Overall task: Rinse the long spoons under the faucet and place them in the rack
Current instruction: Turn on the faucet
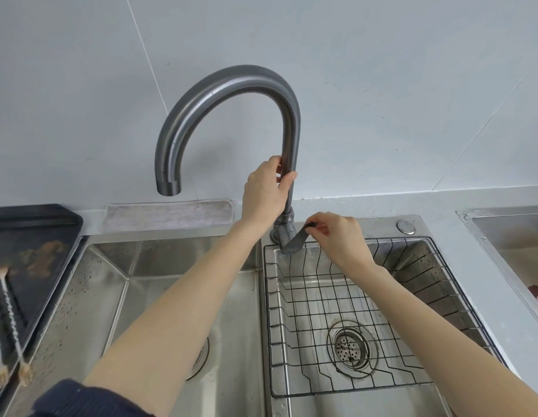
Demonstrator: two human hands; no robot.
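A tall curved steel faucet [228, 82] rises between two sink basins, its spout hanging over the left basin [141, 296]. My left hand [266, 188] is wrapped around the faucet's upright pipe. My right hand [337, 236] pinches the tip of the faucet handle [294, 242] at the base. No water runs. Two long spoons [5, 320] with twisted white handles lie side by side on a dark tray [36, 236] at the far left. A black wire rack [367, 326] sits in the right basin with nothing in it.
A grey cloth strip [168, 215] lies along the wall behind the left basin. The right basin's drain strainer [350, 347] shows through the rack. A round button [406, 227] sits on the sink deck. Another steel basin [514, 236] lies at the far right.
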